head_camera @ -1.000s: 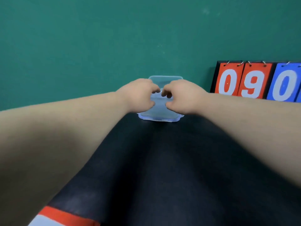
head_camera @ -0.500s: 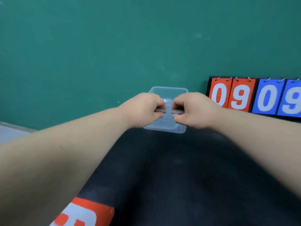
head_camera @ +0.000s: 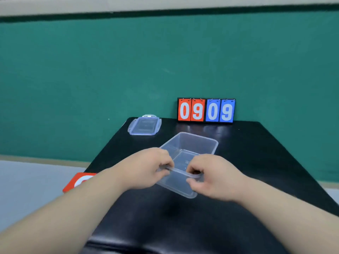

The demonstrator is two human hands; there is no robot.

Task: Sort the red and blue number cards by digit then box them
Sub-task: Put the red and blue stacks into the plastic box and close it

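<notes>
- Head view: the left hand is seen curled tight, and the near rim of the clear box is pinched at its left corner between thumb and bent fingers.
- The right hand is curled just as closely; the same near rim is gripped at the right corner, with the thumb laid over the lip and the fingers tucked under it.
- The two hands are set close together, with only a short stretch of rim left showing between them.
- The box is open-topped and nothing is seen inside it. It is placed over the middle of the black table, turned so its far end points away to the right. Whether its base is touching the table cannot be told.
- The lid is laid flat at the far left corner of the table, well apart from the box.
- A black flip stand is stood against the green wall at the far edge of the table.
- Four cards are hung on it by rings: a red 0, a red 9, a blue 0 and a blue 9, read as 0909 in white digits.
- A loose red card is glimpsed at the table's left edge, partly hidden by the left forearm; its white digit cannot be read.
</notes>
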